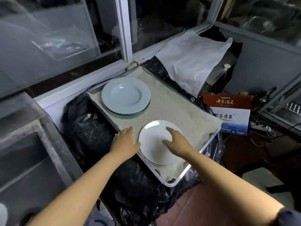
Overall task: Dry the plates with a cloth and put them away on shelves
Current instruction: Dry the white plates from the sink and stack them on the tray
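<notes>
A white plate lies at the near end of a metal tray, on a beige cloth that lines the tray. A second rim shows just under its near edge, so it seems to top a small stack. The right hand is over the plate, fingers spread and fairly straight, thumb pointing left across the plate's middle; whether the palm actually touches the plate cannot be told, and it grips nothing. The left hand lies flat on the cloth at the tray's left edge, fingers straight and together, its thumb side just beside the plate's left rim, holding nothing.

At the far end of the tray, well apart from the white plate, stands a stack of pale blue plates with deep wells, resting on the same cloth.

The tray sits on black plastic sheeting that covers what is beneath it. To the left is a grey steel sink. Behind the tray runs a white window frame with glass panes. To the right of the tray are a white sack, a red box with Chinese lettering and, in front of it, a white and blue box. Red floor tiles show near the bottom, between the forearms.
</notes>
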Motion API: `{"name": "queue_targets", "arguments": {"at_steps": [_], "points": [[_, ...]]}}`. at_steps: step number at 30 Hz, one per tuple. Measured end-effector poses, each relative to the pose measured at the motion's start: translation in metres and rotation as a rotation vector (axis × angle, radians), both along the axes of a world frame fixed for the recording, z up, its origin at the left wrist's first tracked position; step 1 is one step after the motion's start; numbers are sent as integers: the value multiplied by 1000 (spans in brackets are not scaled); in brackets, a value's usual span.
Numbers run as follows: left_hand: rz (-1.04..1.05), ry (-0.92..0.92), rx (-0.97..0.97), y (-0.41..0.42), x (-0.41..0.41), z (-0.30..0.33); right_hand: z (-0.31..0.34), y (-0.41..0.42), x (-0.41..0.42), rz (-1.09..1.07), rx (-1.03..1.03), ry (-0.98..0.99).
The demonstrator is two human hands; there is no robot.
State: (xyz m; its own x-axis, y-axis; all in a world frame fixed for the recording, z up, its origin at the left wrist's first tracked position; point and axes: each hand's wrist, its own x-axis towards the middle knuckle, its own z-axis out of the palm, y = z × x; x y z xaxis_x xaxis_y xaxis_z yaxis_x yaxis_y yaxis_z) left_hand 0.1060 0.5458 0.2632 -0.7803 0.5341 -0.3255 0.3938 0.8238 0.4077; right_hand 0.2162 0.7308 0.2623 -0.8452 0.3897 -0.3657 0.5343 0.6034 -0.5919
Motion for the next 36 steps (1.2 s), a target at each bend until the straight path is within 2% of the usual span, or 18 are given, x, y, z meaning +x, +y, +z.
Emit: {"name": "queue_targets", "arguments": {"at_steps": [6,11,17,27,36], "points": [[146,58,75,-90,-8,22,23,-61,-39,179,33,101],[299,24,85,-190,-12,18,30,-139,-79,351,1,131],[526,-7,-30,-332,-6,-6,21,-259,-119,554,-14,95],[815,-126,-137,-553,11,-69,-35,-463,-174,725,-85,-66],[984,-262,-31,-676,-13,-143,-118,-605,-224,707,-88,-254]]}}
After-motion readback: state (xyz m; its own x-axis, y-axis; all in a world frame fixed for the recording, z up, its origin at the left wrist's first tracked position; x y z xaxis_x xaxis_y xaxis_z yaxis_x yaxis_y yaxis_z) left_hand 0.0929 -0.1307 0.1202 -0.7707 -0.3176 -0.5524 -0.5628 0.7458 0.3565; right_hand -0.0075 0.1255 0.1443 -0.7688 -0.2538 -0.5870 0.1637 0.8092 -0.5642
